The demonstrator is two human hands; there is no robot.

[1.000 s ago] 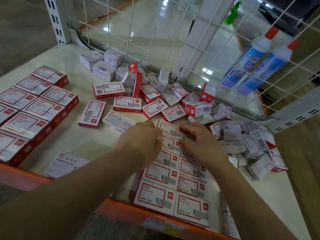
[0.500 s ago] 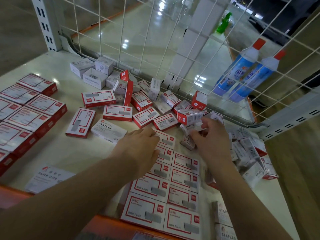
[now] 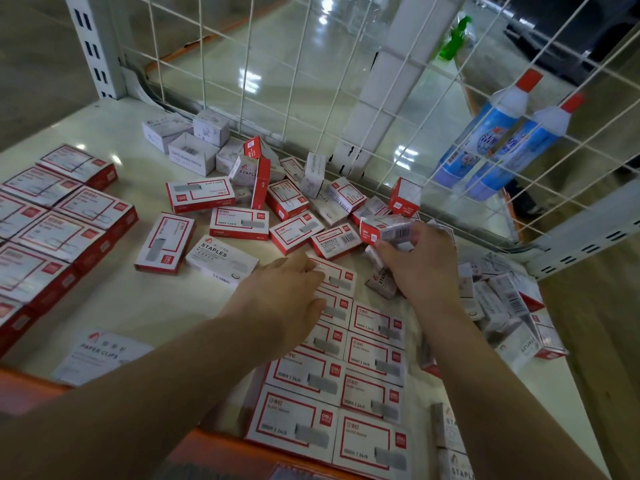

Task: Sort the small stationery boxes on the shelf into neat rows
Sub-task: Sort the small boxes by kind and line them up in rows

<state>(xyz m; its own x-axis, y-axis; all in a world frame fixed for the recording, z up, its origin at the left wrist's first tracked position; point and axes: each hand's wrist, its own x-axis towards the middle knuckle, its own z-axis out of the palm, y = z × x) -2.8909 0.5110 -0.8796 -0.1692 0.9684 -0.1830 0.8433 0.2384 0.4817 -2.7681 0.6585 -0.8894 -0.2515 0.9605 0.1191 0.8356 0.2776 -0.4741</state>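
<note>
1. Red-and-white staple box [image 3: 386,232]: lifted just above the loose heap at the back of the shelf [image 3: 114,306], pinched by the right hand [image 3: 424,268], fingers curled round it
2. Two-column row of matching boxes [image 3: 375,355]: runs toward the front edge; the left hand [image 3: 287,299] rests on its far end, fingers relaxed, gripping nothing
3. Step, as judged: collecting a box for the row; next it must be turned label-up and set flush at the far end
4. Wire mesh [image 3: 311,81] backs the heap

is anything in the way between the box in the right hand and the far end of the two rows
Nothing visible blocks it. The right hand holds a small box just above and beyond the far end of the rows; the left hand rests there on the left column.
</note>
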